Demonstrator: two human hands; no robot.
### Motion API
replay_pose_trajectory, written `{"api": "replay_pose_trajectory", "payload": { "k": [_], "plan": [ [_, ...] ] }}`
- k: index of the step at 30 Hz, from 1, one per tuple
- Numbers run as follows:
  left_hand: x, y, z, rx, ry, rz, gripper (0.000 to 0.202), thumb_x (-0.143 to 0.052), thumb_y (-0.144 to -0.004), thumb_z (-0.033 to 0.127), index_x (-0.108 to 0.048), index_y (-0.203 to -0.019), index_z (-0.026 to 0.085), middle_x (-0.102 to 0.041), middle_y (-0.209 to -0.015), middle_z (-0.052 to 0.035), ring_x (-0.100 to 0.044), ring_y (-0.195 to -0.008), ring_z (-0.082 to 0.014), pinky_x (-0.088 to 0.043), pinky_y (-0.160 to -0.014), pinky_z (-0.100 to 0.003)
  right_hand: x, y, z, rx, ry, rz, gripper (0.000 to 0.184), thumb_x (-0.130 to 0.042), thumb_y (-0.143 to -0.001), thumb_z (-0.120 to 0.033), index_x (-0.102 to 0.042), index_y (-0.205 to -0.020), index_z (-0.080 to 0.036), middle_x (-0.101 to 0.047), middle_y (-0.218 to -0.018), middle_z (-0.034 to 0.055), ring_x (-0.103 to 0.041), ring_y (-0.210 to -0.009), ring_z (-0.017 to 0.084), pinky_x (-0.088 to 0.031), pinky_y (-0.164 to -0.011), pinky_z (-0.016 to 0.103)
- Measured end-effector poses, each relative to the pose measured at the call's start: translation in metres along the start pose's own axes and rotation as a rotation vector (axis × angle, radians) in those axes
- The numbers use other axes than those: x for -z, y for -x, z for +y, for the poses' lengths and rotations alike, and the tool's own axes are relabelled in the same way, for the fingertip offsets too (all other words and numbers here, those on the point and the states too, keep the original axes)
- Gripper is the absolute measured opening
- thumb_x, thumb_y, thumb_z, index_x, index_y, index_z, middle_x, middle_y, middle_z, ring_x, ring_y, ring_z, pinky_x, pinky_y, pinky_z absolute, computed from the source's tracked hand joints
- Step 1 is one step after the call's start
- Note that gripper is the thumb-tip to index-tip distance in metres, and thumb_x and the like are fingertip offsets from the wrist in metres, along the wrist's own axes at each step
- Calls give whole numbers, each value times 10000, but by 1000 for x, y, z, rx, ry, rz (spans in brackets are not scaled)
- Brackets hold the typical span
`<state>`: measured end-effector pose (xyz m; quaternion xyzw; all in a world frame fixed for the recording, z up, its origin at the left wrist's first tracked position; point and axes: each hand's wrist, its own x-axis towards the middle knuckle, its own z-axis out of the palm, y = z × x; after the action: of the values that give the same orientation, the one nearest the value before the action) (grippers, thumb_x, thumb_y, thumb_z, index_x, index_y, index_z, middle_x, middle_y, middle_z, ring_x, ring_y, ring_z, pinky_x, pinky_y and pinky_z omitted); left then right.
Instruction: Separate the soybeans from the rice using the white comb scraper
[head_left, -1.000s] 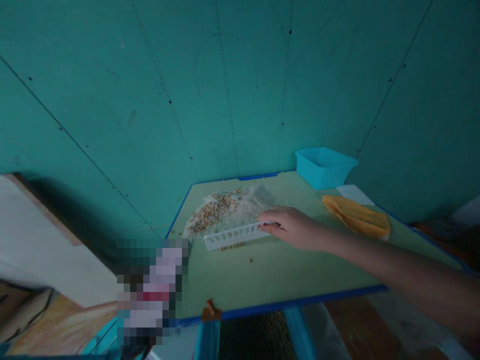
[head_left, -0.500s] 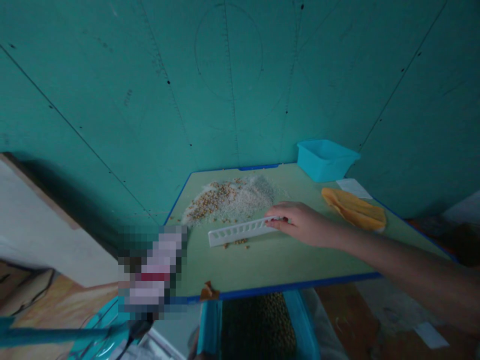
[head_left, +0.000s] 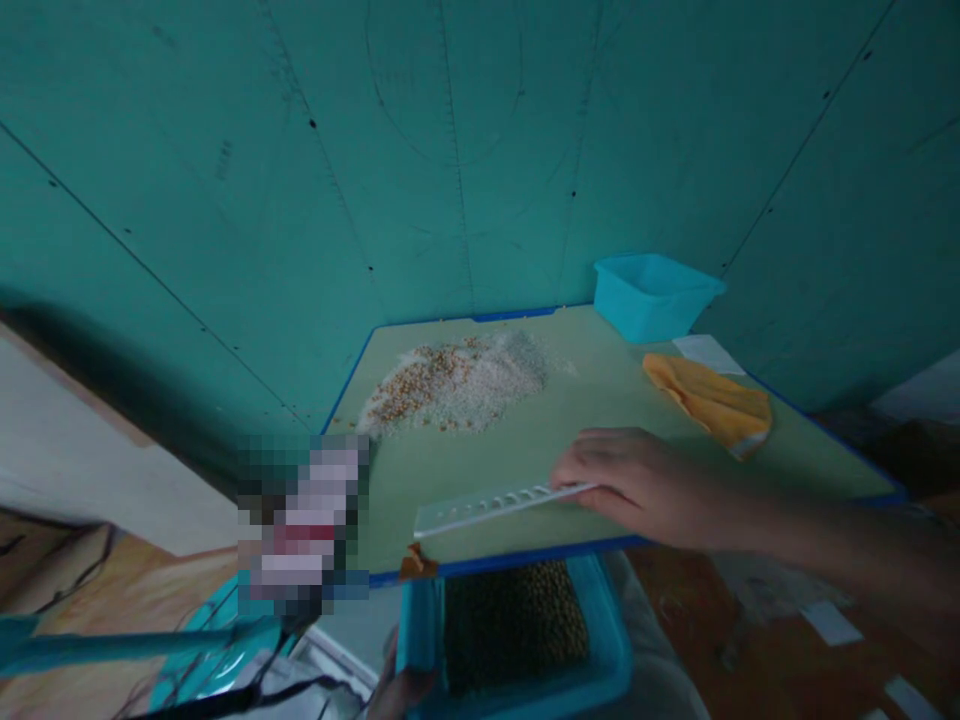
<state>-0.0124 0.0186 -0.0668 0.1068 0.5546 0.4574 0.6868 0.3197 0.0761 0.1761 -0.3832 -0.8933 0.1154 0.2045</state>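
My right hand (head_left: 626,480) is closed around one end of a white plastic strip with a row of holes (head_left: 480,510). The strip is tilted just above the board's front edge. Below that edge, my left hand (head_left: 401,690) grips the left side of a blue plastic basin (head_left: 611,670). Soybean-like tan beans (head_left: 551,610) fill the basin, partly in shadow. Farther back on the pale green board (head_left: 517,455) lies a heap of white grains (head_left: 491,385) mixed with tan beans (head_left: 420,385).
A second blue basin (head_left: 652,300) stands at the board's back right. Near it are a yellow cloth (head_left: 709,400) and a white paper (head_left: 709,353). Brown tape (head_left: 418,563) sticks to the front edge. A pixelated object (head_left: 311,520) is at the left; a green wall (head_left: 465,150) rises behind.
My right hand has drawn the strip toward me, to the board's front edge. The loose beans in front of it are no longer visible. My left hand and the basin show more fully.
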Motion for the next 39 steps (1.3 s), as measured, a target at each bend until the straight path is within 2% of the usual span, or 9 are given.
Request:
{"api": "replay_pose_trajectory", "payload": {
  "k": [4,10,17,20,24,28,32,36,39],
  "plan": [
    [3,-12,2,22,-12,34,506,-682,-317,127,-683,-806,257,-742,-709,-41,-608,-973,-443,-518,-706,-475,1,12,-13,14,42,-72,196,-443,-873,-126,-609,-922,-218,-663,-846,42,-573,-782,154,-410,-691,285],
    [1,-16,-2,51,-17,-4,454,-679,-331,153,-700,-776,238,-749,-736,-57,-626,-927,-436,-507,-734,-500,7,20,-26,92,97,-75,153,-472,-841,-108,-590,-852,-204,-660,-769,39,-567,-698,157,-401,-630,284],
    [-37,30,9,31,10,-125,508,-714,-422,245,-682,-929,235,-754,-786,-52,-652,-907,-388,-504,-754,-473,12,25,-33,105,97,-129,182,-420,-861,-110,-565,-831,-215,-639,-752,42,-541,-666,156,-382,-609,289],
    [-44,40,13,25,-7,-147,486,-714,-473,276,-679,-957,240,-749,-730,-40,-664,-866,-375,-502,-749,-470,14,27,-35,107,108,-142,189,-419,-859,-94,-556,-823,-220,-625,-740,37,-527,-658,153,-374,-617,284],
    [-40,33,10,29,-39,-106,481,-735,-375,284,-701,-853,242,-746,-683,-32,-669,-778,-366,-505,-718,-463,15,30,-39,122,106,-173,179,-433,-848,-91,-553,-810,-218,-616,-725,28,-516,-653,143,-371,-614,271],
    [-40,30,8,51,-38,-49,629,-725,-337,260,-680,-965,258,-760,-736,-33,-660,-829,-391,-496,-728,-477,20,31,-40,113,96,-183,184,-413,-858,-87,-550,-804,-197,-599,-710,20,-508,-645,134,-358,-604,262],
    [-35,25,6,123,-59,-5,666,-691,-384,289,-647,-1047,245,-755,-748,-47,-667,-770,-403,-494,-678,-494,26,23,-28,74,97,-49,182,-383,-910,-142,-547,-838,-169,-606,-743,34,-530,-690,132,-367,-645,257],
    [-17,6,-2,124,-98,52,738,-698,-316,191,-637,-1045,287,-707,-575,14,-662,-764,-410,-496,-680,-490,23,-2,-4,-37,146,106,185,-398,-926,-209,-548,-826,-167,-606,-738,34,-546,-696,139,-355,-625,251],
    [-3,-2,-5,100,-100,-10,675,-727,-384,292,-639,-1053,318,-700,-567,16,-662,-820,-407,-499,-709,-489,16,-28,13,-118,186,148,173,-407,-921,-225,-564,-897,-158,-644,-825,62,-573,-745,156,-352,-629,255]
  ]
}}
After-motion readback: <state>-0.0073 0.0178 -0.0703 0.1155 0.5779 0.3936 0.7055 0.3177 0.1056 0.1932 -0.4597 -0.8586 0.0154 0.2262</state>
